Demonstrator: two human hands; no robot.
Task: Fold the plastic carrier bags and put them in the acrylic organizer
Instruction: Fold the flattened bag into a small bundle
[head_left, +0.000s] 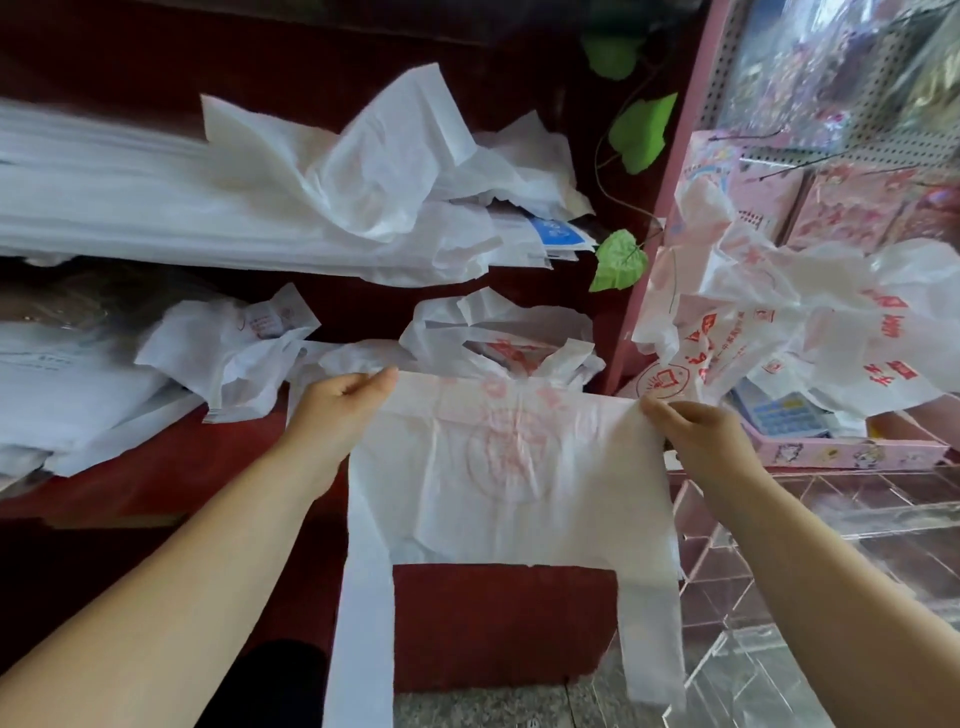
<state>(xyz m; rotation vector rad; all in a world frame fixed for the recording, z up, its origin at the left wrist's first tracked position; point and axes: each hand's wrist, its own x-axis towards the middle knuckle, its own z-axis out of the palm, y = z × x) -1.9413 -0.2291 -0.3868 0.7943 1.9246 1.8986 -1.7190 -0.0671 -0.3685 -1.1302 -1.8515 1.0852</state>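
Carrier bag (506, 467) is held spread above the counter (156, 467), bottom corners pinched by left hand (337, 410) & right hand (685, 431) (handles hang down). Corners should be brought together evenly; acrylic organizer (831, 519) is just beside, to the right.

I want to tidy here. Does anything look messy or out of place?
Yes. Crumpled bags lie loose on the red counter, and more bags spill over the pink shelf, unfolded.

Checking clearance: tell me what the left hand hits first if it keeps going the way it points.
Probably the crumpled bags just beyond the left hand, though depth is unclear. It already pinches the held bag.
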